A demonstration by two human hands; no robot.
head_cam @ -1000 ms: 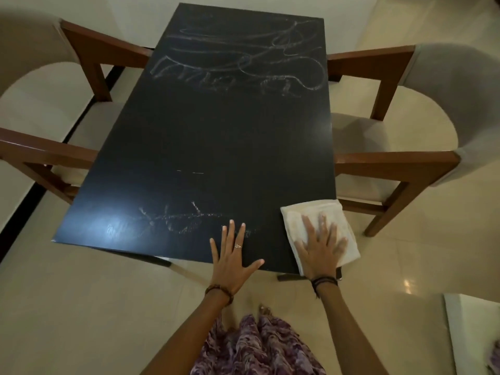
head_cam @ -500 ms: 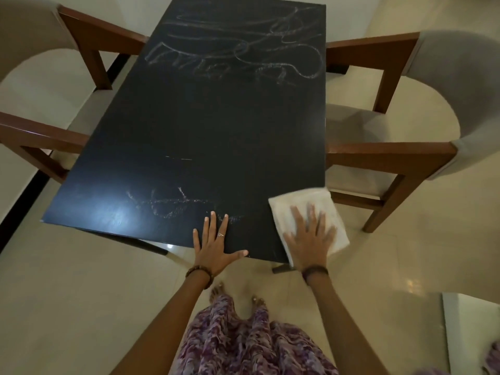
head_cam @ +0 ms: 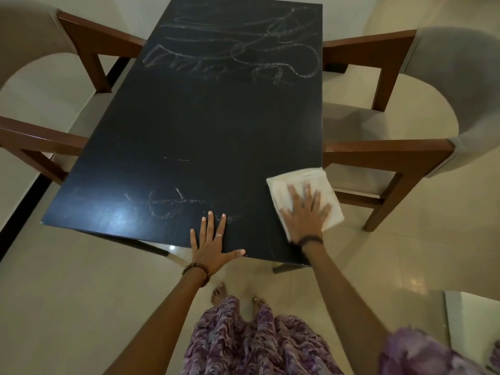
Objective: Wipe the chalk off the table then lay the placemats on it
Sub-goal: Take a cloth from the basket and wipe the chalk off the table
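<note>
Black rectangular counter (head_cam: 216,125) fills the middle of the head view, long axis running away from the person. Two wood-framed chairs with grey upholstery flank it: one chair (head_cam: 40,77) off the left edge, the other chair (head_cam: 405,104) off the right edge, arms tucked up to the counter sides. Pale tiled floor (head_cam: 67,307) all around. Big chalk scribble (head_cam: 230,50) covers the far end, edge to edge. Smaller, fainter chalk marks (head_cam: 173,204) sit near the near edge, left of centre, with a short dash mark just beyond them. Middle band of the counter looks dark with no readable chalk. White folded cloth (head_cam: 305,193) lies flat at the near right corner, its outer side overhanging the right edge. Right hand (head_cam: 305,215) is flat on the cloth, fingers straight and spread, pressing down, not clutching. Left hand (head_cam: 211,239) is flat on bare counter at the near edge, fingers straight, thumb splayed out along the edge, holding nothing; fingertips touch the end of the near chalk marks. Beaded bracelet on the left wrist, dark band on the right.
</note>
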